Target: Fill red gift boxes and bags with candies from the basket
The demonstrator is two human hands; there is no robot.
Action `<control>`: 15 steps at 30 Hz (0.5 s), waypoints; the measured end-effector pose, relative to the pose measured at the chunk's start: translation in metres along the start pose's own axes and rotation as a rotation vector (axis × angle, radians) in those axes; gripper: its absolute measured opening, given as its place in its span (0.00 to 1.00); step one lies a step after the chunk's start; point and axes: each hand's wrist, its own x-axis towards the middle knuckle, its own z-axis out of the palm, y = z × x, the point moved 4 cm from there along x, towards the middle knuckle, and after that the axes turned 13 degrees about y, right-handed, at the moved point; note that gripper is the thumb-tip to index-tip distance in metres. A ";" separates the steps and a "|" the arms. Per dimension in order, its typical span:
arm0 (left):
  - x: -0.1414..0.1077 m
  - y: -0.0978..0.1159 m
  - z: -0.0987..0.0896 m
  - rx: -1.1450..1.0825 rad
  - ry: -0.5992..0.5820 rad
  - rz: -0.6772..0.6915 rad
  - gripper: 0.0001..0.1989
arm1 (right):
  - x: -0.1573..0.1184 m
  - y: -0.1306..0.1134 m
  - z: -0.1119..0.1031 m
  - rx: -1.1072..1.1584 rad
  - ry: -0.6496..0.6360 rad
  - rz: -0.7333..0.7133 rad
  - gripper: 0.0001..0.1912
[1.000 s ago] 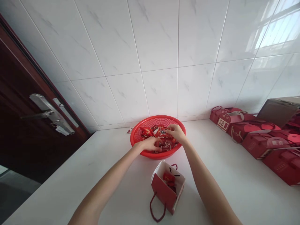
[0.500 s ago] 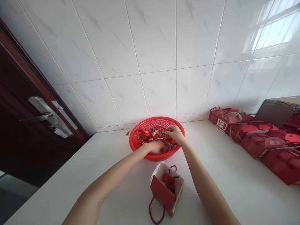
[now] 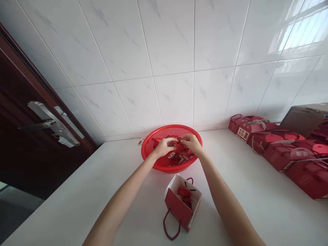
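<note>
A red plastic basket (image 3: 156, 164) holds small wrapped candies (image 3: 182, 158), mostly red and brown. Both hands are inside its rim, over the pile. My left hand (image 3: 164, 147) curls its thumb and fingers round a red candy packet (image 3: 179, 147), its fingertips partly lost against the red. My right hand (image 3: 192, 142) faces it, fingers bent and closed at the same bunch of red wrappers; exactly what they pinch is partly hidden. Nearer to me a red gift box (image 3: 178, 208) with rope handles stands unfolded at the top, several red candy packets (image 3: 183, 192) inside.
Several closed red gift boxes (image 3: 275, 150) line the right side of the white table (image 3: 102, 191). A brown cardboard box (image 3: 299, 119) stands behind them. White tiled wall (image 3: 174, 99) backs the table. On the left is a dark red door (image 3: 23, 147) with a metal handle.
My left hand has lifted from the front of the basket and moved back toward my right hand. Candies at the basket's front are now uncovered. The right hand has barely moved.
</note>
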 end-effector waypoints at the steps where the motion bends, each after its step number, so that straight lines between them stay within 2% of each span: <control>1: 0.000 0.000 0.000 0.022 0.011 0.005 0.18 | 0.000 0.001 0.001 0.005 -0.009 -0.002 0.01; 5: 0.001 -0.001 -0.002 0.267 0.063 0.038 0.16 | 0.002 0.004 0.002 -0.001 -0.036 -0.018 0.01; 8: 0.000 -0.005 -0.002 0.494 0.049 0.045 0.16 | 0.002 0.004 0.002 -0.036 -0.068 -0.038 0.04; 11: -0.003 -0.011 0.001 0.577 -0.036 0.034 0.15 | -0.001 0.000 0.005 -0.085 -0.149 -0.088 0.06; 15: -0.009 -0.015 0.011 0.613 -0.214 0.050 0.13 | -0.009 -0.006 0.012 -0.186 -0.340 -0.167 0.07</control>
